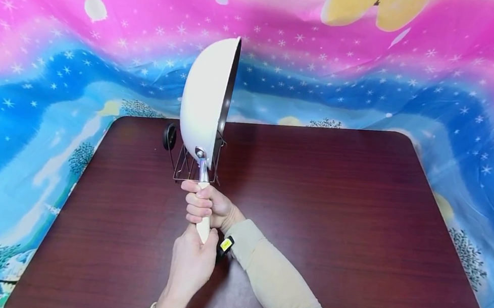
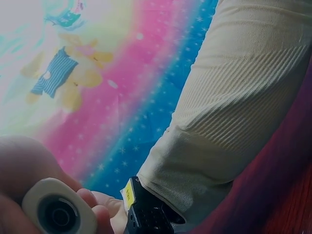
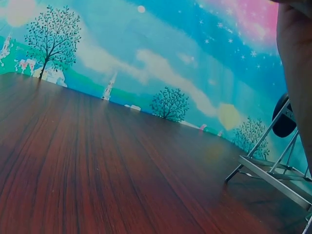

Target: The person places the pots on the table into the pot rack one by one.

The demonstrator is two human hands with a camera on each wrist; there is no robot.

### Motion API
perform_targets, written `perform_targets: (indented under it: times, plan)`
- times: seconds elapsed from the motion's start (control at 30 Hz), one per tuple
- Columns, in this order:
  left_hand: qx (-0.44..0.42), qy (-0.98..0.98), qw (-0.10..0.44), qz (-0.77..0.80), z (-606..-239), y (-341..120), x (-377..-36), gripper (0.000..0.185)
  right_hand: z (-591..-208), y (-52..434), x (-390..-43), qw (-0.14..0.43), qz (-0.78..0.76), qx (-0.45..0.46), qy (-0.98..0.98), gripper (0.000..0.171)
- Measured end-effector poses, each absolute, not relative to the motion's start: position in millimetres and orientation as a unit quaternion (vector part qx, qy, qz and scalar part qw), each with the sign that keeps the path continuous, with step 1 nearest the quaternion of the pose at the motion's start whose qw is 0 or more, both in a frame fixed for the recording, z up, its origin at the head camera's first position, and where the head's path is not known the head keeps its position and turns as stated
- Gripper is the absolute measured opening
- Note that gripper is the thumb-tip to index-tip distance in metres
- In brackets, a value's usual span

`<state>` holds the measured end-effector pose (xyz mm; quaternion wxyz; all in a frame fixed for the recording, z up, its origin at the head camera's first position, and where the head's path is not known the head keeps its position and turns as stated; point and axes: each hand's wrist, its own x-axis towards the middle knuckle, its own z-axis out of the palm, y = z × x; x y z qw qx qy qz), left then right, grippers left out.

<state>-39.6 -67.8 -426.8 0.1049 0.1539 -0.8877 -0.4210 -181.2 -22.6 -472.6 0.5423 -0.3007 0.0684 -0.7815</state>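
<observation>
Backdrop cloth (image 1: 31, 78) w/ stars, trees & clouds hangs behind and around the dark wood table (image 1: 359, 212).

At the table's far left: a wire rack (image 1: 183, 164) w/ a black round knob (image 1: 169, 136) just left of it. In the right wrist view the rack's metal legs rest on the tabletop, knob behind them.

White pan (image 1: 207, 103) is held up on edge above/in front of the rack, pale outside facing left, dark inside facing right, rim roughly vertical. Can't tell if it touches the rack. Its handle (image 1: 202, 205) points down toward the person.

Left hand (image 1: 190, 264) grips the handle's lower end, fingers curled round it; left wrist view shows the handle's butt end w/ its hole between the fingers. Right hand (image 1: 206, 205) wraps the handle higher up, just above the left, fingers closed on it. Both hands near touching.

Right arm in a beige ribbed sleeve (image 1: 278, 284), small black device w/ yellow tag (image 1: 225, 244) at the wrist.
</observation>
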Motion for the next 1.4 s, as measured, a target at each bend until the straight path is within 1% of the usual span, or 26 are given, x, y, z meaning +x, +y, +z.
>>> perform_targets:
  times: [0.23,0.57,0.87,1.2,1.4]
  plan:
    - [0.156,-0.886,0.101,-0.425,-430.0,-65.1,-41.5,0.015,-482.5,-21.4,-185.1,0.542,-0.783,-0.295,0.077,0.029]
    - [0.156,-0.881,0.109,-0.432,-438.7,-58.8,-45.0,0.016,-486.1,-15.1,-186.5,0.543,-0.785,-0.290,0.076,0.025]
    - [0.152,-0.878,0.116,-0.439,-447.8,-56.4,-43.8,0.013,-494.5,-12.3,-185.9,0.539,-0.788,-0.280,0.099,0.029]
    - [0.156,-0.872,0.098,-0.454,-459.2,-52.1,-34.7,0.024,-496.6,-4.8,-178.0,0.548,-0.768,-0.305,0.130,0.029]
    - [0.160,-0.871,0.090,-0.456,-461.9,-50.4,-28.3,0.024,-501.9,-2.1,-174.1,0.552,-0.763,-0.308,0.138,0.030]
